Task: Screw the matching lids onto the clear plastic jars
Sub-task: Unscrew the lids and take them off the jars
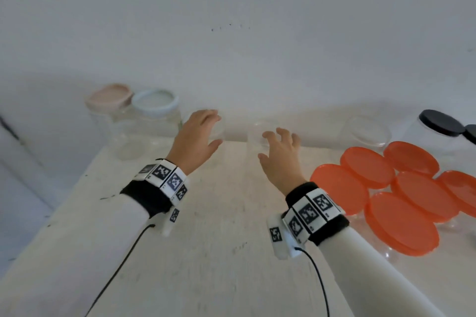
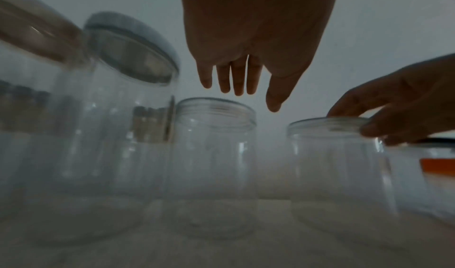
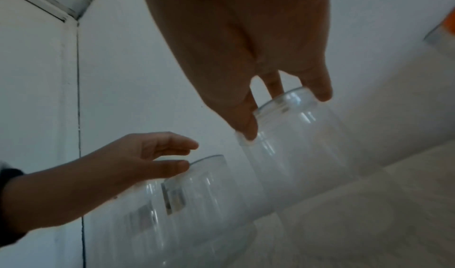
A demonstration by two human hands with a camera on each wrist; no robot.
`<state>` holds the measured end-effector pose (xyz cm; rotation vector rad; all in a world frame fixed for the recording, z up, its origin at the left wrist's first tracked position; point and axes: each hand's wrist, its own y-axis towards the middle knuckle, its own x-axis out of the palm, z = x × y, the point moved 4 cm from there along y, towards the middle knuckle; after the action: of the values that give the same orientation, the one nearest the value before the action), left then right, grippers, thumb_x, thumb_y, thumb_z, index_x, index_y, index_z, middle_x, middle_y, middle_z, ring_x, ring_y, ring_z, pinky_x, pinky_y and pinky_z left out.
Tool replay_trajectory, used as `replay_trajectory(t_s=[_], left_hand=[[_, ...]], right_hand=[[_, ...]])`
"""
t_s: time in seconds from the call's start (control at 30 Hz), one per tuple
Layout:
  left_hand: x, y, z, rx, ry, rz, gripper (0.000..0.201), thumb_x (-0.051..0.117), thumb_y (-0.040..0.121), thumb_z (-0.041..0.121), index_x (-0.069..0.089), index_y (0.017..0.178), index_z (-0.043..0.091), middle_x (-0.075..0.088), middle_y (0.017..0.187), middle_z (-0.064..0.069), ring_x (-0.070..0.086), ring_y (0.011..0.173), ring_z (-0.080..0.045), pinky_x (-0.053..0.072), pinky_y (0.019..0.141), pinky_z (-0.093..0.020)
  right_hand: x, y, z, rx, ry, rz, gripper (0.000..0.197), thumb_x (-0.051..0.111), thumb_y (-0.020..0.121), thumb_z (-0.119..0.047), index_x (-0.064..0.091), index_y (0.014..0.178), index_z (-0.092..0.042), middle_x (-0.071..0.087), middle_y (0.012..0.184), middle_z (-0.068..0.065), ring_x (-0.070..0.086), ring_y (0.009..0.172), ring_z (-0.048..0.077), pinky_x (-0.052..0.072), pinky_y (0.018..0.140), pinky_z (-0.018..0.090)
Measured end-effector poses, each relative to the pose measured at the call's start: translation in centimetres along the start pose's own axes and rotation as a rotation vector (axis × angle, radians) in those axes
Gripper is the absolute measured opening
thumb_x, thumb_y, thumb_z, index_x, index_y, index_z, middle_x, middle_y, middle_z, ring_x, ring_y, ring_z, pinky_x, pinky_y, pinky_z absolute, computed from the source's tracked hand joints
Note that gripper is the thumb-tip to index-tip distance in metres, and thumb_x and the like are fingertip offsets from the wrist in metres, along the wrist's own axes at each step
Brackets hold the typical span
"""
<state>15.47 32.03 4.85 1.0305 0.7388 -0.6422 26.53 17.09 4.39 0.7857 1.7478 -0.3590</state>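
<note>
While both sleeved forearms reach across the white table (image 1: pixel 206 252), the right hand (image 1: pixel 282 159) curls its fingers (image 3: pixel 317 89) over the rim of an open clear jar (image 3: pixel 302 145), touching it. Just left, the left hand (image 1: pixel 198 136) hovers with spread, relaxed fingers above a second open jar (image 2: pixel 214 165), holding nothing. Orange lids (image 1: pixel 401 224) lie to the right; capped jars (image 1: pixel 144 126) stand by the wall.

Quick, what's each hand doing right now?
Left hand: open, fingers straight above an open jar, holding nothing.
Right hand: fingers grip the rim of another open jar.
</note>
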Motion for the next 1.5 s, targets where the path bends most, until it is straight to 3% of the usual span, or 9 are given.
replay_trajectory(t_s=[0.07,0.17,0.43,0.73,0.9,1.03,1.13,1.27,1.5], left_hand=[[-0.2,-0.5,-1.4,-0.01,0.067,-0.054,0.047,0.067,0.083,0.014,0.052,0.125,0.0,0.049,0.135,-0.013,0.042,0.128,-0.029,0.032,0.105,-0.035],[0.0,-1.1,-2.9,-0.055,0.043,-0.092,0.042,0.059,0.09,0.018,0.051,0.13,0.006,0.048,0.138,-0.006,0.039,0.131,-0.021,0.031,0.105,-0.03],[0.0,-1.0,-3.3,-0.085,-0.045,0.023,0.03,0.06,0.089,0.015,0.063,0.118,0.009,0.059,0.127,-0.001,0.048,0.123,-0.018,0.039,0.094,-0.027],[0.3,-0.6,-3.1,-0.105,-0.01,0.012,0.031,0.059,0.089,0.017,0.062,0.119,0.009,0.059,0.128,-0.003,0.047,0.123,-0.021,0.04,0.095,-0.031],[0.1,0.3,-2.3,-0.139,0.086,-0.092,0.037,0.054,0.092,0.023,0.055,0.126,0.008,0.051,0.135,-0.004,0.041,0.127,-0.019,0.035,0.101,-0.033],[0.9,1.2,0.1,-0.051,0.192,-0.125,0.046,0.057,0.089,0.026,0.049,0.13,0.008,0.041,0.143,-0.009,0.034,0.134,-0.027,0.024,0.111,-0.047],[2.2,1.7,2.0,0.016,0.178,-0.187,0.048,0.054,0.09,0.029,0.044,0.134,0.012,0.034,0.148,-0.006,0.028,0.137,-0.024,0.015,0.112,-0.051],[4.0,2.1,2.7,-0.03,0.18,-0.267,0.05,0.048,0.093,0.034,0.035,0.14,0.018,0.024,0.152,0.001,0.019,0.141,-0.018,0.011,0.114,-0.049],[4.2,2.4,2.4,-0.055,0.123,-0.224,0.045,0.054,0.092,0.03,0.046,0.135,0.02,0.038,0.147,0.001,0.03,0.136,-0.019,0.019,0.111,-0.049]], right_hand=[[0.0,0.6,-0.2,0.003,0.053,0.04,0.04,0.05,0.094,-0.016,0.044,0.133,-0.017,0.031,0.143,0.01,0.018,0.132,0.034,0.023,0.107,0.038],[0.1,1.5,-0.8,-0.012,0.097,0.059,0.042,0.056,0.092,-0.021,0.047,0.133,-0.019,0.038,0.136,0.004,0.024,0.128,0.028,0.042,0.086,0.034],[0.5,3.5,-1.4,-0.064,0.145,0.073,0.041,0.063,0.087,-0.027,0.054,0.125,-0.016,0.044,0.126,0.004,0.028,0.119,0.026,0.033,0.08,0.024],[0.6,4.8,-2.0,-0.071,0.115,0.095,0.04,0.066,0.084,-0.033,0.056,0.12,-0.019,0.045,0.12,0.002,0.029,0.115,0.024,0.036,0.072,0.027],[-0.9,5.4,-1.8,-0.042,0.065,-0.01,0.045,0.064,0.083,-0.043,0.054,0.123,-0.024,0.046,0.126,0.0,0.032,0.119,0.022,0.04,0.088,0.035],[-5.0,5.2,-0.3,-0.025,0.071,0.061,0.046,0.065,0.083,-0.043,0.054,0.123,-0.023,0.046,0.131,0.0,0.032,0.123,0.021,0.038,0.091,0.036],[-8.2,5.0,2.3,0.018,0.025,0.055,0.047,0.066,0.082,-0.042,0.053,0.123,-0.023,0.043,0.133,0.002,0.03,0.125,0.024,0.036,0.091,0.037],[-10.6,5.1,8.0,0.163,-0.048,-0.044,0.056,0.067,0.082,-0.041,0.047,0.131,-0.02,0.035,0.14,0.01,0.025,0.129,0.031,0.032,0.098,0.043],[-9.6,5.6,16.5,0.422,-0.134,-0.222,0.071,0.067,0.084,-0.035,0.033,0.142,-0.011,0.035,0.145,0.017,0.037,0.129,0.036,0.032,0.105,0.043]])
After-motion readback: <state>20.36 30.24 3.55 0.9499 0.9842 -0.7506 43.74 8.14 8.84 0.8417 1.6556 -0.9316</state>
